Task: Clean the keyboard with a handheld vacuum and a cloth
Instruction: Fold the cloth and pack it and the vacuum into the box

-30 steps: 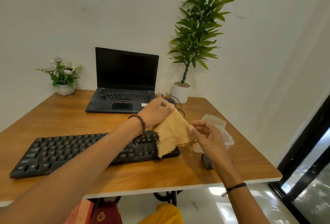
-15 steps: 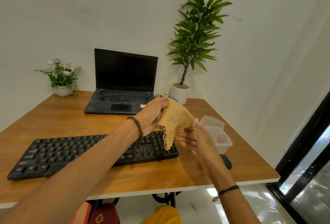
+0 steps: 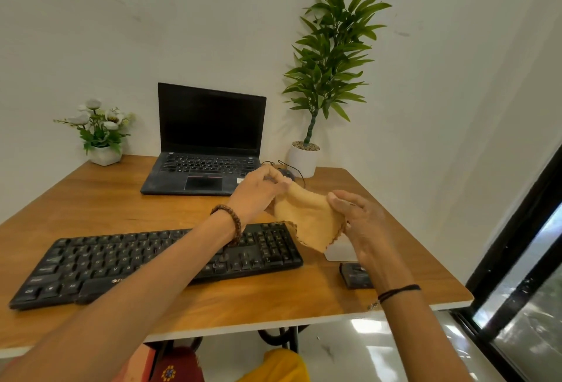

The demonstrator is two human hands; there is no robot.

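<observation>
Over keyboard [image 3: 91, 260] right end | left hand [image 3: 258, 191] fingers pinch cloth [image 3: 307, 220] top corner | right hand [image 3: 362, 222] thumb clamps its edge

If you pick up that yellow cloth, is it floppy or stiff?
Probably floppy: the cloth sags and folds between the left hand and right hand. Likely light too, since it looks thin and its free corner just dangles.

One keyboard [image 3: 91, 263] counted, one table [image 3: 91, 199], one laptop [image 3: 209, 126]. Two potted plants noted: tall plant [image 3: 331, 56], flower plant [image 3: 97, 129]. One cloth [image 3: 307, 217], held by two hands: left hand [image 3: 258, 193], right hand [image 3: 362, 220]. One white box [image 3: 337, 252], one black device [image 3: 354, 275].
</observation>
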